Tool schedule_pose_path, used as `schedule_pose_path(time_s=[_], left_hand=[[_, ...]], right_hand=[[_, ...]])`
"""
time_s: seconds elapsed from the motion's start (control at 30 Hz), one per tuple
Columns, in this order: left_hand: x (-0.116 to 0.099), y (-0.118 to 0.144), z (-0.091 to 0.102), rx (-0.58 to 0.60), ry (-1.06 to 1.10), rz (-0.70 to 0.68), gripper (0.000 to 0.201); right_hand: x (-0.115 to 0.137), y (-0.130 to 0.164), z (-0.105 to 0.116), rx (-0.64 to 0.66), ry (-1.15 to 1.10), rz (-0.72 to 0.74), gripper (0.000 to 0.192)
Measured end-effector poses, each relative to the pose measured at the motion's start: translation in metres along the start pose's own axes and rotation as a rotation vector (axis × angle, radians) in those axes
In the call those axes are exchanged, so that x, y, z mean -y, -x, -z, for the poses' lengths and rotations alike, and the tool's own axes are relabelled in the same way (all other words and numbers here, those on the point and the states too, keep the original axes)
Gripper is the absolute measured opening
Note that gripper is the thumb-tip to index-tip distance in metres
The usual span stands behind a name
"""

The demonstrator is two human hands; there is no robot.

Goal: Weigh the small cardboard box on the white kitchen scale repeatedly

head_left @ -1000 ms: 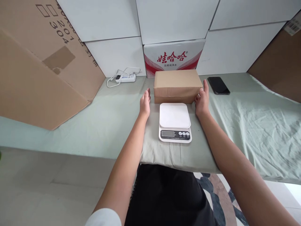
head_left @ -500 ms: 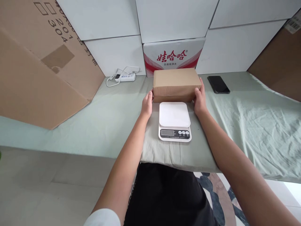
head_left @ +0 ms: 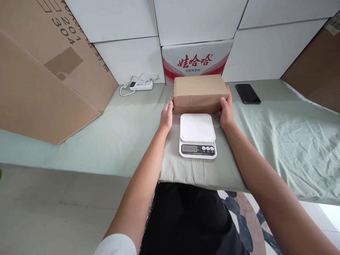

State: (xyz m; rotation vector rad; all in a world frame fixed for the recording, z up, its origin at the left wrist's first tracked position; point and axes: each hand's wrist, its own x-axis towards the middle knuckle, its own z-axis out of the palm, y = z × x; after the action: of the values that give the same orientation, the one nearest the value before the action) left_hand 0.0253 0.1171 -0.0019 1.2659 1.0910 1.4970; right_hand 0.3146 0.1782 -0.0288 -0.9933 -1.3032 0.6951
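Note:
A plain brown cardboard box (head_left: pixel 199 92) lies on the pale green cloth just behind a white kitchen scale (head_left: pixel 197 134). My left hand (head_left: pixel 166 117) presses against the box's left end. My right hand (head_left: pixel 226 112) presses against its right end, so both hands grip the box between them. The box rests on the cloth. The scale's platform is bare, and its display and buttons face me.
A black phone (head_left: pixel 247 94) lies to the right of the box. A white power strip (head_left: pixel 140 85) with its cable sits at the back left. A red-and-white printed carton (head_left: pixel 196 60) stands behind the box. A large flattened cardboard sheet (head_left: pixel 45 71) leans at the left.
My hands have closed in from beside the box onto its two ends. The box has stayed in place behind the scale.

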Motion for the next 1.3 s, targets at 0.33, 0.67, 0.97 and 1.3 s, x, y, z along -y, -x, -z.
schedule_pose_path(time_s=[0.33,0.67,0.97,1.3], left_hand=[[0.003,-0.002,0.002,-0.030,-0.029,0.005,0.102],[-0.023,0.006,0.002,0.023,-0.076,-0.131,0.097],[-0.065,0.121,0.012,0.072,-0.088,-0.237,0.089],[-0.051,0.146,0.016,0.039,-0.091,-0.172,0.086]], right_hand=[[-0.005,0.001,0.004,0.011,0.039,-0.027,0.115],[0.044,0.010,-0.003,0.011,0.134,0.226,0.118],[0.115,0.108,0.034,0.004,0.209,0.320,0.104],[0.104,0.136,0.033,-0.005,0.300,0.333,0.089]])
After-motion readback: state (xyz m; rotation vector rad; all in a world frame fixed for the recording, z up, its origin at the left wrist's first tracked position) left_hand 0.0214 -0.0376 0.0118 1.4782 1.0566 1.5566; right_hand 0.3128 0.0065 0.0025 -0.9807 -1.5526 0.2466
